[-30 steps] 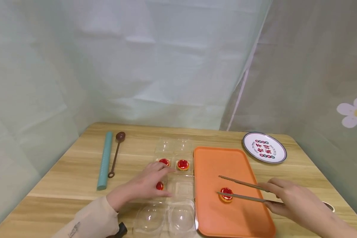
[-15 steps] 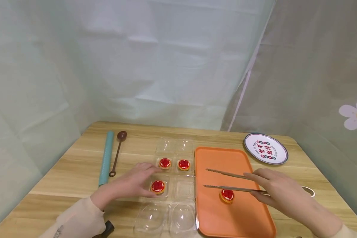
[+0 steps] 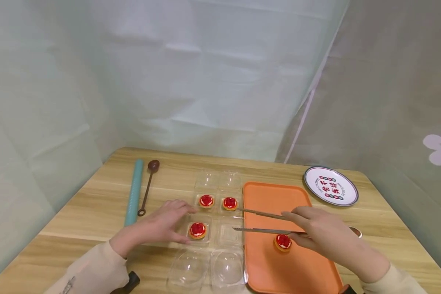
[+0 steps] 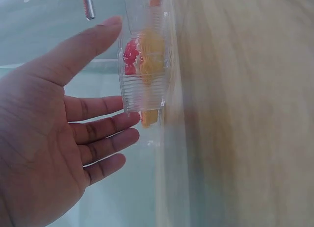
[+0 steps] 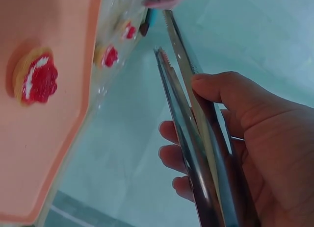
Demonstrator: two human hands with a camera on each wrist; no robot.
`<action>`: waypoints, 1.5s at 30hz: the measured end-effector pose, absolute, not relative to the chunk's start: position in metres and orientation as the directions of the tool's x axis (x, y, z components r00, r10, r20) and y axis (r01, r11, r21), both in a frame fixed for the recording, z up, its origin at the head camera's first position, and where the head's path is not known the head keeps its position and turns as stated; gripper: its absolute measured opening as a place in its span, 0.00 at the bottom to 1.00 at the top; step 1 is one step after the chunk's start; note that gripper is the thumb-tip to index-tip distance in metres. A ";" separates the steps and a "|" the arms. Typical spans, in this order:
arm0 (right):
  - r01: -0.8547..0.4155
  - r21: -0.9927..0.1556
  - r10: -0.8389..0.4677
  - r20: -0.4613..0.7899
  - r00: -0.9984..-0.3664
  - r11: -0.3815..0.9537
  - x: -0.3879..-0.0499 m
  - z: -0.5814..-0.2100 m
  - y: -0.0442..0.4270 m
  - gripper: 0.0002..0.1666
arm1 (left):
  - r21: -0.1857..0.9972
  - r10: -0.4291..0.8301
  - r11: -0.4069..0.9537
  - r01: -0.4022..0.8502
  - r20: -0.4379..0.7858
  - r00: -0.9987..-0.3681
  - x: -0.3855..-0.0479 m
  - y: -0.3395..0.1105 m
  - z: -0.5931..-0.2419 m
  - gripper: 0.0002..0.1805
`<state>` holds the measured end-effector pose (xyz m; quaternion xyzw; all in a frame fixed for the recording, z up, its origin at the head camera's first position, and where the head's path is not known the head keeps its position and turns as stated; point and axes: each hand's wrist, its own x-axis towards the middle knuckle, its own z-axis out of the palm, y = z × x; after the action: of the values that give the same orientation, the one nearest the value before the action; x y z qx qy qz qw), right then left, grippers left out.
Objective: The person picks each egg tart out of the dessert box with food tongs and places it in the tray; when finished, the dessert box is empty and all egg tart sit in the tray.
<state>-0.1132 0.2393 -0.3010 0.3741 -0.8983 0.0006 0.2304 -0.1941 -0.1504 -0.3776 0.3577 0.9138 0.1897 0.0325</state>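
Observation:
My right hand [image 3: 316, 228] grips metal tongs [image 3: 268, 231], their arms apart, with tips over the clear plastic containers and nothing between them. Below the tongs a red-topped tart [image 3: 282, 242] lies on the orange tray [image 3: 290, 273]. My left hand [image 3: 159, 224] is spread beside the containers, fingers relaxed. In the left wrist view its fingertips [image 4: 130, 136] are close to a clear container wall [image 4: 142, 94]; contact is hard to tell. Three more tarts sit in compartments: back left [image 3: 206, 201], back right [image 3: 230, 203] and front left [image 3: 197, 230]. The front right compartment [image 3: 230, 232] holds no tart.
Clear domed lids lie open behind [image 3: 207, 179] and in front [image 3: 189, 267] of the compartments. A teal rolling pin [image 3: 134, 192] and a brown long-handled spoon [image 3: 148, 185] lie at left. A white printed plate [image 3: 330, 185] stands at back right. Curtains surround the table.
My right hand has carried the tongs leftward from above the tray tart to over the container edge. The left hand has drawn back left, uncovering the front left tart.

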 end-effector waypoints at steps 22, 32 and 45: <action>-0.720 0.118 -0.718 0.285 -0.635 0.684 -0.128 -0.317 0.193 0.25 | 0.377 0.633 0.700 0.607 0.065 -0.771 -0.193 -0.149 -0.381 0.43; -0.725 0.149 -0.730 0.295 -0.617 0.673 -0.133 -0.325 0.178 0.23 | 0.381 0.638 0.696 0.608 0.060 -0.768 -0.193 -0.149 -0.383 0.43; -0.740 0.157 -0.754 0.219 -0.619 0.654 -0.140 -0.326 0.155 0.22 | 0.399 0.632 0.694 0.599 0.060 -0.772 -0.192 -0.150 -0.383 0.42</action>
<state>-0.1398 0.1554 -0.3256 0.4154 -0.8994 -0.0256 0.1336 -0.1921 -0.1496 -0.3827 0.3350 0.9195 0.2019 0.0408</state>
